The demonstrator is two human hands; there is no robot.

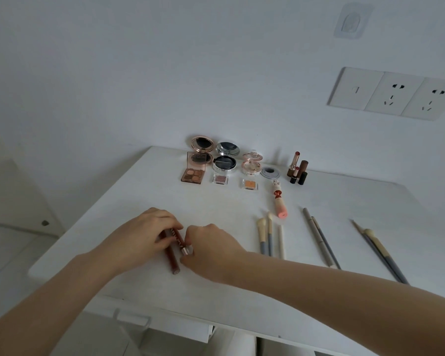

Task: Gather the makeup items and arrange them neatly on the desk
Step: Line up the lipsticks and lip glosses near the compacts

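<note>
Two dark red lip gloss tubes (172, 258) lie side by side on the white desk (93, 227), near its front left. My left hand (141, 235) curls over their far ends and holds them. My right hand (211, 250) pinches the silver cap end of the right tube. Open compacts (202, 150), an eyeshadow palette (193, 173) and small pans (249, 185) stand in rows at the back. Lipsticks (297, 168) stand at the back right. A pink tube (280, 201) lies in front of them.
Brushes (269, 236) lie in a row right of my hands, with two pencils (319, 237) and more brushes (380, 253) further right. Wall sockets (393, 93) sit above the desk. A bracket (129, 317) shows under the front edge.
</note>
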